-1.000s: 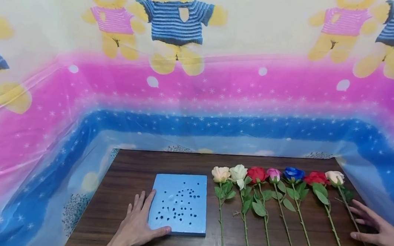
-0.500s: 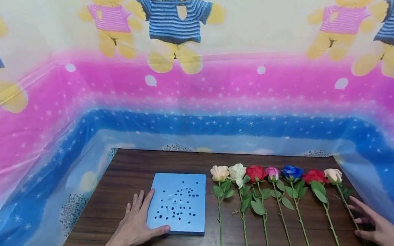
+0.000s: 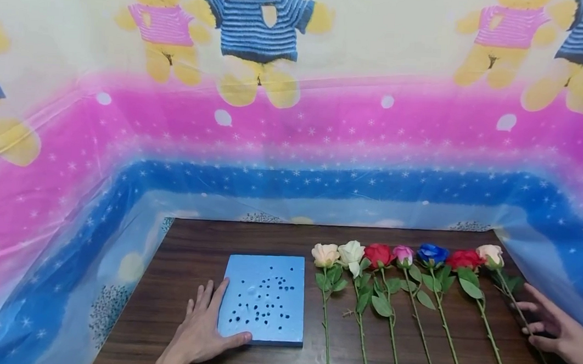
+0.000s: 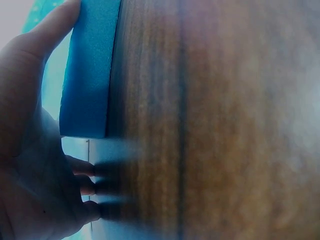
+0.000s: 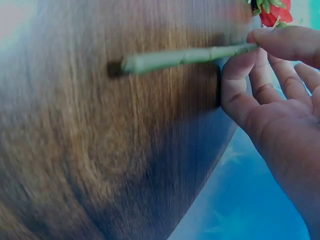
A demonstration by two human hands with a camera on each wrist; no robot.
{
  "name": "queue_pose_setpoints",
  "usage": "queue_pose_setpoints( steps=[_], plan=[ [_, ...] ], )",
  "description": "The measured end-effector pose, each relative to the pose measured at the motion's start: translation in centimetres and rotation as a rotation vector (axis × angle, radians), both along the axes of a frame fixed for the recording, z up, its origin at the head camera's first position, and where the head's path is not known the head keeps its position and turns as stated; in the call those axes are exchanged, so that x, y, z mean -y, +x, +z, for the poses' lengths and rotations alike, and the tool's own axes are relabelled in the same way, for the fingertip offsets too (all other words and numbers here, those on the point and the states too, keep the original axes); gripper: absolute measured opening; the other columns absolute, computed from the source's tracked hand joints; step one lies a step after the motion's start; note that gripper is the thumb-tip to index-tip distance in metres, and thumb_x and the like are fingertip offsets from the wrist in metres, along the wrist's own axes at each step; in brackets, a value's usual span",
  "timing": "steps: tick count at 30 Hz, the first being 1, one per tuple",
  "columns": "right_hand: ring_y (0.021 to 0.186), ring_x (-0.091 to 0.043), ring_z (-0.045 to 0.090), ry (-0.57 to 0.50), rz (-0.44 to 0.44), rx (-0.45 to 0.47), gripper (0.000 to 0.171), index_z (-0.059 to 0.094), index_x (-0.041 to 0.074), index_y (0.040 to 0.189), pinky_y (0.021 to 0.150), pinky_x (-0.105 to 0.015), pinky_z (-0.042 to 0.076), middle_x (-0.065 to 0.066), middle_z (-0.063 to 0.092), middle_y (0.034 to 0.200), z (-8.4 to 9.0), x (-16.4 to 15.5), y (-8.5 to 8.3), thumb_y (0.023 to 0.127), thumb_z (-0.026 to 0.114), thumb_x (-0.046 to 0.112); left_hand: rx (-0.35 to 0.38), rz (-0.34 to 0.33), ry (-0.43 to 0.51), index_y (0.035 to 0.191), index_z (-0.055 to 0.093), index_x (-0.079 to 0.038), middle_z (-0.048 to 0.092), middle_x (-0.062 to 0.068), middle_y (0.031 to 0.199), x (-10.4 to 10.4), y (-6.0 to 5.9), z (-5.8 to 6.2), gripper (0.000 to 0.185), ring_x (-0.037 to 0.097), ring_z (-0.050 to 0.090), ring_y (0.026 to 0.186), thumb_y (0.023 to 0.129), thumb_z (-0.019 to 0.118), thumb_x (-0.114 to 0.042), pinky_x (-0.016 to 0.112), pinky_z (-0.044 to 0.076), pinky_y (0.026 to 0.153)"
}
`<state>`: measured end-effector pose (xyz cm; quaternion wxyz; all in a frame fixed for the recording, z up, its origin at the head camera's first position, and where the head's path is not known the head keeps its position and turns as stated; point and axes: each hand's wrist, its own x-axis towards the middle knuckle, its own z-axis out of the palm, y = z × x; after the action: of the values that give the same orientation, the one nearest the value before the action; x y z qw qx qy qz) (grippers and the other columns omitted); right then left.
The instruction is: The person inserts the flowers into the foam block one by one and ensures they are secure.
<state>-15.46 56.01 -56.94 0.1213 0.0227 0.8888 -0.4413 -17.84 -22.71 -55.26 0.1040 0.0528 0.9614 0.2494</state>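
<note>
Rose stem: the pale pink rose (image 3: pixel 490 254) at the right end of the row is pinched by its stem (image 5: pixel 185 56) between thumb and fingertips of the right hand (image 3: pixel 555 333); in the right wrist view the cut end seems to be raised just off the surface.
Position: this rose is found at the far right of the surface (image 3: pixel 187 286), close to its right edge, with the bloom toward the far side and the cut end toward the person.
Long axis: the stem runs from far to near, slanting a little to the right, roughly parallel to its neighbours.
Nearer hand: the right hand is on the stem; the left hand (image 3: pixel 202 331) is well apart, across the whole row.
Left hand: it is laid flat with straight fingers on the surface, touching the left edge of the blue foam block (image 3: pixel 264 300), the thumb pressed along the near edge.
Foam block: it is set flat, left of the row and just beside the peach rose (image 3: pixel 325 255); its top is dotted with small holes, too many and too small to be counted reliably.
Count of roses: seven are laid side by side — peach, white, red, pink, blue, red, pale pink.
Count of blocks: one.
Count of hands: two.
</note>
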Motion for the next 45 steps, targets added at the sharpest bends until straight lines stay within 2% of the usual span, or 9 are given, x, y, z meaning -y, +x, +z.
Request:
queue_pose_setpoints(
  steps=[2, 7, 12, 18, 23, 26, 31, 34, 45],
  plan=[
    [0.096, -0.014, 0.073, -0.011, -0.005, -0.011, 0.138, -0.032, 0.026, 0.171, 0.073, -0.040, 0.063, -0.050, 0.038, 0.152, 0.0, 0.0, 0.0, 0.091, 0.070, -0.019, 0.001, 0.001, 0.002, 0.181, 0.013, -0.016, 0.008, 0.036, 0.181, 0.1, 0.0, 0.1, 0.143, 0.059, 0.002, 0.167, 0.078, 0.080, -0.088, 0.080, 0.003, 0.129],
    [0.098, -0.014, 0.073, -0.029, -0.016, -0.040, 0.140, -0.033, 0.040, 0.168, 0.071, -0.041, 0.061, -0.018, 0.056, 0.140, 0.3, 0.3, 0.3, 0.094, 0.071, -0.015, 0.003, 0.000, 0.008, 0.181, 0.013, -0.016, 0.008, 0.035, 0.181, 0.2, 0.0, 0.2, 0.142, 0.058, 0.001, 0.167, 0.078, 0.081, -0.088, 0.080, 0.003, 0.129],
    [0.097, -0.016, 0.074, -0.037, -0.033, -0.061, 0.139, -0.035, 0.038, 0.168, 0.069, -0.042, 0.061, -0.021, 0.057, 0.139, 0.8, 0.8, 0.2, 0.095, 0.073, -0.011, -0.001, -0.008, 0.019, 0.181, 0.013, -0.016, 0.008, 0.036, 0.181, 0.2, 0.0, 0.4, 0.140, 0.060, 0.002, 0.166, 0.080, 0.083, -0.084, 0.082, 0.003, 0.128],
    [0.096, -0.015, 0.071, -0.117, 0.001, -0.218, 0.116, 0.009, 0.035, 0.181, 0.068, -0.038, 0.063, 0.010, 0.060, 0.122, 0.1, 0.7, 0.9, 0.096, 0.068, -0.019, -0.006, -0.012, 0.017, 0.181, 0.013, -0.016, 0.008, 0.037, 0.181, 0.2, -0.1, 0.4, 0.140, 0.060, 0.002, 0.166, 0.080, 0.083, -0.084, 0.083, 0.004, 0.128],
    [0.094, -0.013, 0.073, -0.222, -0.028, -0.286, 0.094, 0.036, 0.039, 0.164, 0.068, -0.038, 0.065, 0.011, 0.063, 0.119, 0.3, 0.9, 1.0, 0.099, 0.063, -0.023, -0.003, -0.007, 0.011, 0.181, 0.013, -0.017, 0.008, 0.036, 0.181, 0.3, -0.1, 0.2, 0.141, 0.060, 0.002, 0.167, 0.079, 0.082, -0.085, 0.082, 0.004, 0.128],
    [0.092, -0.014, 0.074, -0.276, -0.057, -0.265, 0.095, 0.031, 0.046, 0.160, 0.066, -0.042, 0.066, 0.011, 0.065, 0.114, 0.7, 1.1, 0.8, 0.101, 0.061, -0.022, -0.004, -0.003, 0.018, 0.181, 0.013, -0.017, 0.009, 0.037, 0.181, 0.3, -0.1, 0.2, 0.142, 0.060, 0.003, 0.166, 0.078, 0.083, -0.085, 0.082, 0.005, 0.128],
    [0.090, -0.017, 0.074, -0.204, -0.115, -0.194, 0.101, 0.015, 0.062, 0.156, 0.067, -0.050, 0.067, 0.001, 0.064, 0.108, 1.3, 1.7, 0.7, 0.107, 0.062, -0.013, 0.005, 0.002, 0.012, 0.181, 0.013, -0.017, 0.008, 0.036, 0.181, 0.3, 0.0, 0.1, 0.143, 0.059, 0.002, 0.167, 0.078, 0.082, -0.087, 0.082, 0.004, 0.128],
    [0.088, -0.019, 0.074, -0.212, -0.122, -0.196, 0.103, 0.014, 0.062, 0.157, 0.067, -0.054, 0.067, -0.004, 0.064, 0.104, 1.4, 1.9, 0.8, 0.106, 0.063, -0.013, 0.012, 0.002, 0.013, 0.182, 0.013, -0.018, 0.007, 0.035, 0.181, 0.3, 0.0, 0.0, 0.144, 0.058, 0.001, 0.167, 0.077, 0.083, -0.087, 0.082, 0.004, 0.128],
    [0.088, -0.022, 0.075, -0.493, 0.010, -0.319, 0.111, 0.013, 0.041, 0.176, 0.061, -0.064, 0.065, -0.001, 0.061, 0.106, 2.4, 2.8, 0.7, 0.101, 0.053, -0.029, 0.036, -0.006, 0.015, 0.182, 0.009, -0.017, 0.004, 0.035, 0.182, 0.0, 0.0, 0.3, 0.143, 0.059, -0.002, 0.167, 0.079, 0.084, -0.084, 0.081, 0.002, 0.129]
  ],
)
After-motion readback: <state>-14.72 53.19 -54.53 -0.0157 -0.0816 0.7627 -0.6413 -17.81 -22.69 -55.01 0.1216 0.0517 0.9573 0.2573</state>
